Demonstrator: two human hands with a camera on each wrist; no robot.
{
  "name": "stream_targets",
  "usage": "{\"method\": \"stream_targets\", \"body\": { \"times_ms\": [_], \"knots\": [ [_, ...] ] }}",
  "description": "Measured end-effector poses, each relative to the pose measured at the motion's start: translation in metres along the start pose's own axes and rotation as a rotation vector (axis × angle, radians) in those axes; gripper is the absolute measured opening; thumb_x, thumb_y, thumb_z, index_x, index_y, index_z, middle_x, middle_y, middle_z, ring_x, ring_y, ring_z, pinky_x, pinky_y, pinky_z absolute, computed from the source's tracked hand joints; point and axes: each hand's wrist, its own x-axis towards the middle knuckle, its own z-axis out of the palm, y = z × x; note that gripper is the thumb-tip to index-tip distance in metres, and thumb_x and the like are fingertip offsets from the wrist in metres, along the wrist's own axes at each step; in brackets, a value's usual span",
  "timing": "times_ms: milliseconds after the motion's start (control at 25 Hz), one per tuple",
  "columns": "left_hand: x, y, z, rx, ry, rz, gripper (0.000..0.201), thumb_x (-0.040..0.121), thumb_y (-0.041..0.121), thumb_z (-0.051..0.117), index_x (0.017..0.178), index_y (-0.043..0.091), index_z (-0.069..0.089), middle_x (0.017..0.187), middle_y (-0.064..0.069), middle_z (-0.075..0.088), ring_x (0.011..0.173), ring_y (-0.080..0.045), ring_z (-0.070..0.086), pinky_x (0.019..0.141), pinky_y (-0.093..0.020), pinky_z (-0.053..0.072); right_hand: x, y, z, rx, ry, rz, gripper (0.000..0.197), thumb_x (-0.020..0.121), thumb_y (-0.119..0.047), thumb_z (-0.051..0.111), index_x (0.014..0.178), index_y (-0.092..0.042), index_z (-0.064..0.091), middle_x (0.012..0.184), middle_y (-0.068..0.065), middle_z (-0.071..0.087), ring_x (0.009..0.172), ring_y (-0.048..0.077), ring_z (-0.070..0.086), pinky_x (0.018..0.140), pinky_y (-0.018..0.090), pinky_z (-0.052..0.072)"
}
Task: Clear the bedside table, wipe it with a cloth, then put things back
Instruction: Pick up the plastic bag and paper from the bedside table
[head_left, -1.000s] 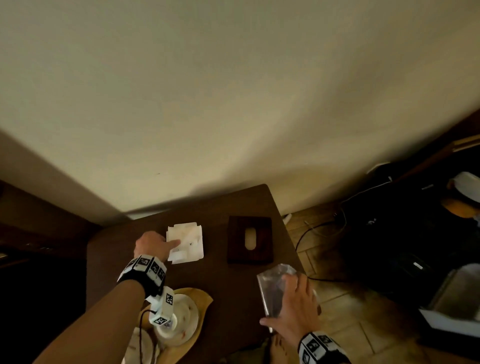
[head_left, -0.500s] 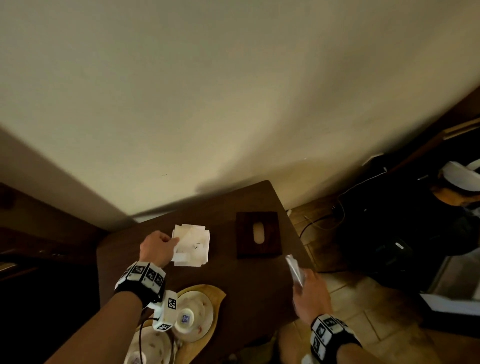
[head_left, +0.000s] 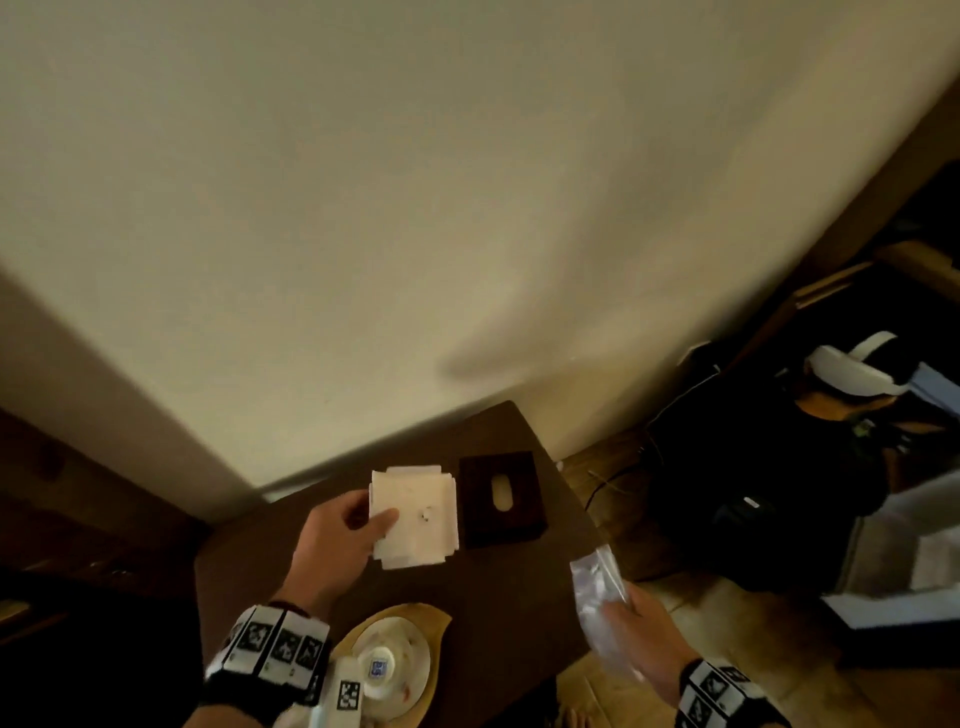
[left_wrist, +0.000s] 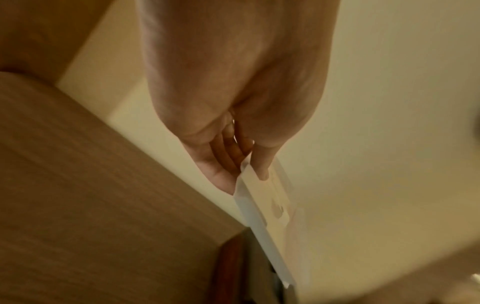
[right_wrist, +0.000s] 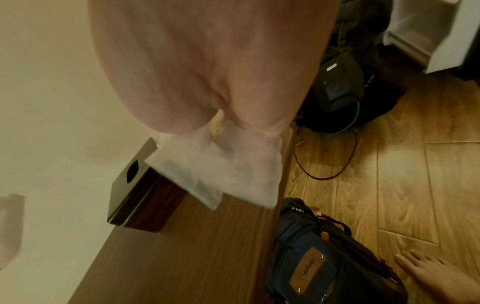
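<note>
Left hand (head_left: 343, 540) pinching white paper stack (head_left: 415, 514) at its left edge, far on table (head_left: 498, 613); right hand (head_left: 644, 629) gripping clear plastic bag (head_left: 597, 597) off right edge.

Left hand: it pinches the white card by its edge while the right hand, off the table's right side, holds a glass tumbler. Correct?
Not quite. The right hand holds a clear plastic bag, not a tumbler; the right wrist view shows its crumpled film. The left hand does pinch the white card.
</note>
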Motion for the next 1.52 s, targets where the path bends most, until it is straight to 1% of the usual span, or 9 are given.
{"method": "stream_targets", "body": {
  "times_ms": [240,520,600,720,840,920,1040,1240,1520],
  "knots": [
    [-0.038,0.088,0.099,0.163,-0.321,0.290,0.022,0.100,0.045,0.061,0.120,0.036,0.063,0.111,0.013,0.071,0.099,-0.006,0.066,0.076,-0.022,0.049,-0.045,0.077,-0.070,0.079,0.174,0.095,0.020,0.092,-0.022,0.073,0.111,-0.018,0.080,0.099,0.007,0.084,0.087,0.016,0.080,0.083,0.035,0.065],
    [-0.094,0.161,0.306,0.290,-0.854,0.335,0.018,0.101,0.038,0.064,0.118,0.036,0.062,0.110,0.012,0.076,0.099,-0.009,0.074,0.073,-0.026,0.062,-0.125,0.254,-0.176,0.629,0.537,0.418,0.056,0.056,-0.029,0.097,0.102,0.000,0.083,0.099,0.020,0.084,0.092,0.035,0.079,0.088,0.049,0.065],
    [-0.111,0.182,0.377,0.391,-0.937,0.359,0.016,0.099,0.031,0.067,0.115,0.031,0.065,0.104,0.010,0.079,0.093,-0.004,0.076,0.072,-0.021,0.059,-0.155,0.298,-0.206,0.744,0.649,0.464,0.085,0.044,-0.033,0.105,0.118,0.000,0.080,0.113,0.015,0.083,0.100,0.029,0.076,0.086,0.039,0.062],
    [-0.149,0.213,0.503,0.557,-1.044,0.435,0.015,0.098,0.024,0.070,0.112,0.029,0.067,0.099,0.009,0.080,0.090,-0.001,0.075,0.077,-0.020,0.060,-0.199,0.361,-0.249,0.845,0.743,0.530,0.068,0.076,-0.043,0.088,0.130,-0.005,0.074,0.138,0.015,0.072,0.115,0.026,0.066,0.084,0.024,0.054],
    [-0.197,0.234,0.619,0.704,-1.179,0.540,0.013,0.098,0.023,0.069,0.107,0.033,0.068,0.097,0.014,0.080,0.092,0.000,0.075,0.082,-0.026,0.062,-0.237,0.426,-0.284,0.952,0.832,0.590,0.059,0.063,-0.066,0.068,0.094,-0.016,0.073,0.123,0.021,0.077,0.109,0.034,0.071,0.105,0.042,0.056],
    [-0.235,0.250,0.695,0.778,-1.262,0.621,0.009,0.097,0.022,0.069,0.102,0.030,0.070,0.093,0.011,0.080,0.088,0.001,0.074,0.076,-0.027,0.064,-0.265,0.467,-0.309,1.018,0.906,0.613,0.036,0.085,-0.054,0.066,0.078,-0.018,0.068,0.108,0.020,0.075,0.098,0.031,0.066,0.100,0.043,0.054],
    [-0.291,0.277,0.786,0.833,-1.364,0.745,0.007,0.097,0.022,0.070,0.095,0.029,0.070,0.087,0.011,0.078,0.086,-0.002,0.074,0.060,-0.022,0.061,-0.302,0.516,-0.343,1.180,1.042,0.687,0.047,0.113,-0.042,0.042,0.079,-0.022,0.067,0.102,0.015,0.069,0.095,0.029,0.063,0.083,0.036,0.045],
    [-0.357,0.311,0.909,0.905,-1.486,0.838,0.004,0.099,0.021,0.067,0.099,0.022,0.071,0.093,0.001,0.077,0.085,-0.013,0.074,0.056,-0.017,0.057,-0.320,0.581,-0.354,1.259,1.062,0.826,0.048,0.109,-0.044,0.049,0.077,-0.017,0.072,0.074,0.003,0.070,0.070,0.022,0.062,0.071,0.038,0.047],
    [-0.459,0.358,1.130,0.910,-1.645,0.981,0.003,0.097,0.026,0.070,0.097,0.025,0.074,0.092,0.006,0.079,0.084,-0.005,0.074,0.078,-0.037,0.064,-0.351,0.684,-0.454,1.425,1.154,0.965,0.027,0.086,-0.034,0.085,0.110,-0.026,0.077,0.114,0.002,0.079,0.102,0.021,0.068,0.092,0.034,0.048]
  ]
}}
